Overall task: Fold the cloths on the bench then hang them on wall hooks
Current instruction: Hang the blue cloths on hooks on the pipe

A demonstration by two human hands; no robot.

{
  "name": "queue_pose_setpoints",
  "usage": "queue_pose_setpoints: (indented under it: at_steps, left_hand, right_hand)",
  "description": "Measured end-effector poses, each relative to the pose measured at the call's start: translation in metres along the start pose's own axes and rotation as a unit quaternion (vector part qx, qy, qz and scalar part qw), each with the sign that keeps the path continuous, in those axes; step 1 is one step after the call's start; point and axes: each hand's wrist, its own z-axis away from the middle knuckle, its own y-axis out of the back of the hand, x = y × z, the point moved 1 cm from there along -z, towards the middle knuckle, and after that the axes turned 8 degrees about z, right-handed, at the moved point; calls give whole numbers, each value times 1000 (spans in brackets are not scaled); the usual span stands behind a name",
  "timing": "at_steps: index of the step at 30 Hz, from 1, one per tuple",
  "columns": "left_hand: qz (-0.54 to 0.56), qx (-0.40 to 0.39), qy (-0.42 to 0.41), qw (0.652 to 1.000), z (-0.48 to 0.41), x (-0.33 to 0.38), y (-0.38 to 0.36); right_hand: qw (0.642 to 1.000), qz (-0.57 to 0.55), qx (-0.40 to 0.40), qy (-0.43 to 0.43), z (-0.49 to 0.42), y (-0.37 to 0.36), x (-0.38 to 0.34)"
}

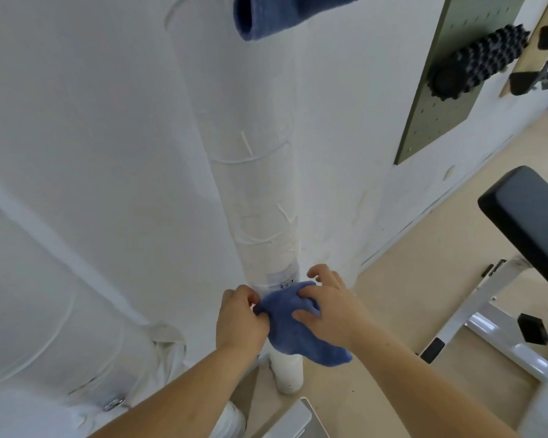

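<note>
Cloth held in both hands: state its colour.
The cloth is plain blue, clearest in the head view.

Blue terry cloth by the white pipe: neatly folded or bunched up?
Bunched up: the blue terry cloth is crumpled, left hand pinching one edge, right hand gripping its top; a corner droops below.
</note>
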Motion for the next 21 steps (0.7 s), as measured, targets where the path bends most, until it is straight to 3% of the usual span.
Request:
queue_pose_setpoints:
  at_steps: [3, 7, 13, 16, 21]
  left_hand:
    - [-12, -29, -121, 992, 8, 1, -5]
    - [-90, -70, -181, 977, 15, -7, -10]
    - [-119, -106, -184, 970, 17, -12, -21]
    - [-84, -101, -159, 979, 16, -9, -29]
    - [-77, -114, -127, 982, 11, -4, -27]
  right_hand:
    - [999, -42, 14, -8, -5, 4, -4]
    - [991, -134, 4, -7, -1, 1, 1]
    - [990, -138, -18, -18, -5, -10, 11]
    - [983, -179, -28, -13, -8, -16, 15]
    - [988, -152, -30, -5, -9, -22, 14]
